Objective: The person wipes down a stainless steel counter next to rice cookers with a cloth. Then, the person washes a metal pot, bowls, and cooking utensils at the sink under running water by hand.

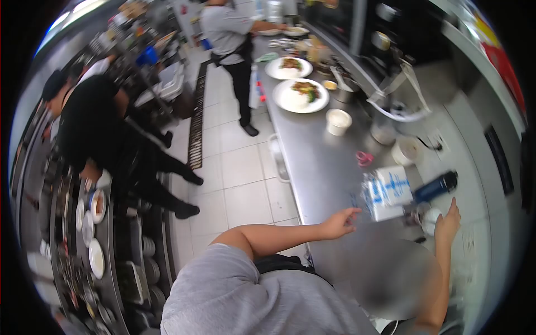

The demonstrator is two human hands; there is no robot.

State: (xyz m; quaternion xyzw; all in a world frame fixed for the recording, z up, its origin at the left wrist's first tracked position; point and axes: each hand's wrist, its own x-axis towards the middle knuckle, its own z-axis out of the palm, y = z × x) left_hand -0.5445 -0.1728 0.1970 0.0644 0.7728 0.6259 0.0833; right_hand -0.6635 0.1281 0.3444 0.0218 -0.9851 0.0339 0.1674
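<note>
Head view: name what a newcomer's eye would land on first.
Probably the two white plates of food on the steel counter, toward its far end. Next, the blue-marked white packages just beyond the left hand, and the co-worker in black across the aisle.

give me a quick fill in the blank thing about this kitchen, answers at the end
The white packs on the counter carry ____ print. The small looped item near them is ____. The person in a grey top farther along the counter wears ____ trousers. The long grating is set into the tiled ____.
Missing words: blue; pink; black; floor.
</note>
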